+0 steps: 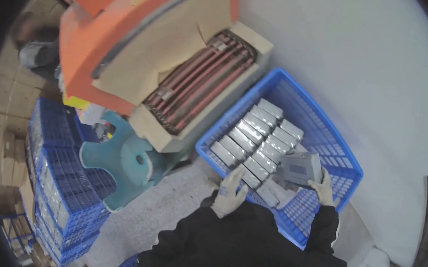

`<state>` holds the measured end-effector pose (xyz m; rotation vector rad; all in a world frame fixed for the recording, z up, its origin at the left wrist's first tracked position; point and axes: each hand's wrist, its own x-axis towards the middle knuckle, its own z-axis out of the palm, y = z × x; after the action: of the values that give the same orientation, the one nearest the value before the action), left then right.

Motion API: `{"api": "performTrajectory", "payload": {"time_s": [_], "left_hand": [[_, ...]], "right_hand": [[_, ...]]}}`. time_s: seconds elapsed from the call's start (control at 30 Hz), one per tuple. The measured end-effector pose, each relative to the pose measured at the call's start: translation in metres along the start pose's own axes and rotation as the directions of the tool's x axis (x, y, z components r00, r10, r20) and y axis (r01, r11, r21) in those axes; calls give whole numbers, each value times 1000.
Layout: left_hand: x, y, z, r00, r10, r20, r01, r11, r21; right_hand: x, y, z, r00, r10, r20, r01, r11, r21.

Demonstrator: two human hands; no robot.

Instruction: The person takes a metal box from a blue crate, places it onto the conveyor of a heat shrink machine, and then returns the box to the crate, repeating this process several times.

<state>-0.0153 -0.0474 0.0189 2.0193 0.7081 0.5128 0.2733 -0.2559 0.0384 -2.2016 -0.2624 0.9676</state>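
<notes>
A blue plastic basket (pixel 314 99) with slotted walls stands in front of me. Inside it, several silver, shiny-wrapped rectangular blocks (pixel 250 131) lie in rows. My right hand (pixel 323 189), in a pale glove, grips the right edge of a grey rectangular box (pixel 300 168) with a darker panel on its face, held tilted over the basket. My left hand (pixel 229 192), also gloved, is by the basket's near left rim, close to the nearest blocks. Its fingers are stretched and the thumb is apart, with nothing visible in them. Clear wrapping (pixel 284 193) lies below the grey box.
Beyond the basket's left side, an open carton (pixel 172 149) holds reddish-brown strips (pixel 200 84), near an orange machine housing (pixel 72 65). A teal stool (pixel 129 157) and stacked blue crates (pixel 74 187) stand on the left. A white wall (pixel 363 55) rises on the right.
</notes>
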Motion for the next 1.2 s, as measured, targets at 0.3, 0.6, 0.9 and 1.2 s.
{"api": "performTrajectory", "payload": {"time_s": [0.3, 0.6, 0.9, 1.2], "left_hand": [[0, 7, -4, 998, -40, 52, 38, 998, 52], [-9, -10, 9, 998, 54, 20, -56, 989, 134], [-4, -20, 14, 988, -142, 60, 138, 988, 69], [39, 0, -62, 913, -372, -166, 347, 924, -162]], "right_hand": [[52, 187, 100, 999, -46, 17, 49, 928, -370], [76, 279, 145, 960, 149, 238, -79, 957, -280], [79, 15, 119, 775, 269, 571, 199, 755, -625], [14, -243, 120, 863, -46, 503, 399, 672, -624]]}}
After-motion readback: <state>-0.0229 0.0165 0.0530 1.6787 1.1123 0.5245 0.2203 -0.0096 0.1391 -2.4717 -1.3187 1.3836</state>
